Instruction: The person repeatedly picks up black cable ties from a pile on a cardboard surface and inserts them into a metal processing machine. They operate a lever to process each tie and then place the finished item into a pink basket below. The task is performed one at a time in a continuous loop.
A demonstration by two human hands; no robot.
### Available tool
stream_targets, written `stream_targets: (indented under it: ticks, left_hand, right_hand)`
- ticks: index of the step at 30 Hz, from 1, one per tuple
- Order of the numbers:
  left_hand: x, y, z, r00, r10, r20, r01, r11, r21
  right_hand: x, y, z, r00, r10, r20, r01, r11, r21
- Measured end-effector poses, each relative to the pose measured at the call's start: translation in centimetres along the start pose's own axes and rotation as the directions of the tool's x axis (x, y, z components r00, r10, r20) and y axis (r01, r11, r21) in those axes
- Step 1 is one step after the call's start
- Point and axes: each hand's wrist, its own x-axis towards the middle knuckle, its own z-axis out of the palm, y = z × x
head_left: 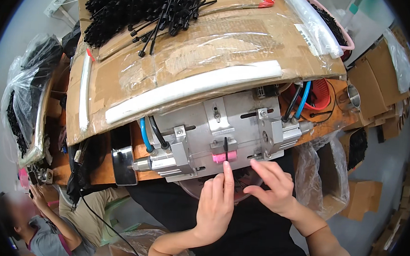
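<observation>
A thin black cable tie [226, 147] lies across a pink block [225, 157] at the front middle of a metal fixture [218, 122]. At its near end, the long outstretched finger of my left hand [215, 203] meets it, the other fingers curled and the thumb hidden. It looks pinched there, though the underside of the grip does not show. My right hand [275, 186] hovers just right of the pink block, thumb and index finger spread apart with nothing between them. Metal cylinders [163, 163] flank the fixture at both ends.
Above the fixture, a taped cardboard sheet [190, 63] bears a heap of black cable ties [127, 10]. A red basket [320, 95] and a metal cup [351, 97] stand at right. A phone-like black slab [124, 165] lies left. Another person [62, 232] sits at lower left.
</observation>
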Motion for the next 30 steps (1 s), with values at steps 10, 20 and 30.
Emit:
stream_targets:
  ticks: [10,20,30]
  left_hand:
    - [1.0,0.4,0.8,0.999,-0.021,0.037,0.016,0.992,0.129]
    - [0.5,0.1,-0.5,0.993,0.030,-0.113,-0.045,0.990,-0.135]
    - [-2.4,0.9,-1.4,0.948,-0.088,-0.305,-0.195,0.596,-0.779]
  right_hand:
    - [0.5,-0.4,-1.4,0.997,0.076,-0.027,-0.075,0.996,0.054]
    - [1.0,-0.9,-1.8,0.945,0.293,0.143,-0.326,0.864,0.383]
    - [3.2,-2.1,-2.2,0.795,0.157,0.585,-0.599,0.057,0.799]
